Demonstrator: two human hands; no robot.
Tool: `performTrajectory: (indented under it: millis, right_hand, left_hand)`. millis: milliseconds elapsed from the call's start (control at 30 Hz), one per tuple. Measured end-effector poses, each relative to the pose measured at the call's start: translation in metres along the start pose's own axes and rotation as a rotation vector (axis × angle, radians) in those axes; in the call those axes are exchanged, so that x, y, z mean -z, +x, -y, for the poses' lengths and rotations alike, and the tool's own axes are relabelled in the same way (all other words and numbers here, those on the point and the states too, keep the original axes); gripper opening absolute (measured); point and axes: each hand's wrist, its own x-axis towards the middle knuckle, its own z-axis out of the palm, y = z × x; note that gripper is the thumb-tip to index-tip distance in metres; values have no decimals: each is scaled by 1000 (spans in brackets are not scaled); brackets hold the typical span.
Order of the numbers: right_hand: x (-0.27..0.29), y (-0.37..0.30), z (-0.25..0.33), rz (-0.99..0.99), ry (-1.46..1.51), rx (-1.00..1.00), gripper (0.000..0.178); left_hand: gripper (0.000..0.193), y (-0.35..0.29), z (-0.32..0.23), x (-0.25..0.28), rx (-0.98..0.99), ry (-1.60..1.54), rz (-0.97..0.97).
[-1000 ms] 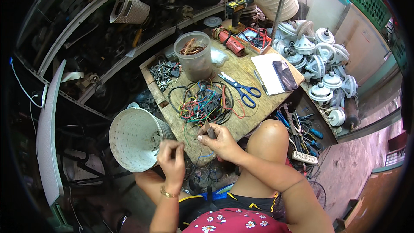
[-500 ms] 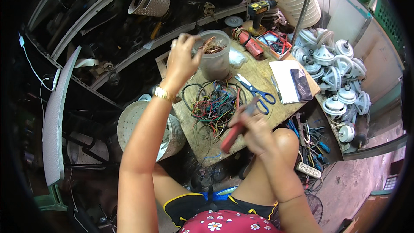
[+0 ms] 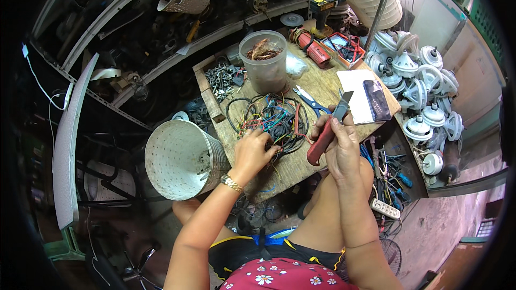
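Observation:
My left hand (image 3: 252, 151) reaches into the near left side of a tangle of colored electrical wires (image 3: 277, 121) on the wooden table. Its thumb stands apart from the curled fingers, and the fingertips are partly lost among the wires. My right hand (image 3: 343, 147) grips a knife (image 3: 322, 142) by its red handle, the short grey blade tilted up and away to the right. Beyond the tangle stands a translucent plastic tub (image 3: 266, 72) with stripped copper wire (image 3: 263, 50) in it. Blue-handled scissors (image 3: 312, 102) lie between the tangle and the knife.
Screws and small metal parts (image 3: 223, 81) are heaped at the table's far left. A white perforated basket (image 3: 180, 161) stands left of the table (image 3: 244, 177). A phone (image 3: 376, 99), white paper, a red tool (image 3: 312, 48) and a drill (image 3: 325, 8) lie right and behind. White motor parts (image 3: 424, 91) are piled right.
My left hand has come down from the tub's rim to the wire tangle. My right hand has lifted and moved right, turning the knife so its blade points up.

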Motion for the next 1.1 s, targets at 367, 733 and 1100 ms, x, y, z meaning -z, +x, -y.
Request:
performTrajectory:
  millis: [367,733,1100]
  right_hand:
    - [-1,-5,-26,193,-636,83,26]
    - [-15,-18,-29,231,-581,18,10]
    - [-7,-19,-31,381,-239,-457,13]
  left_hand:
    - [6,-6,-27,33,27,-549,-199]
    - [15,-65,-49,36,557,-1577,104]
    - [15,-98,-38,63,-58,-487,-161]
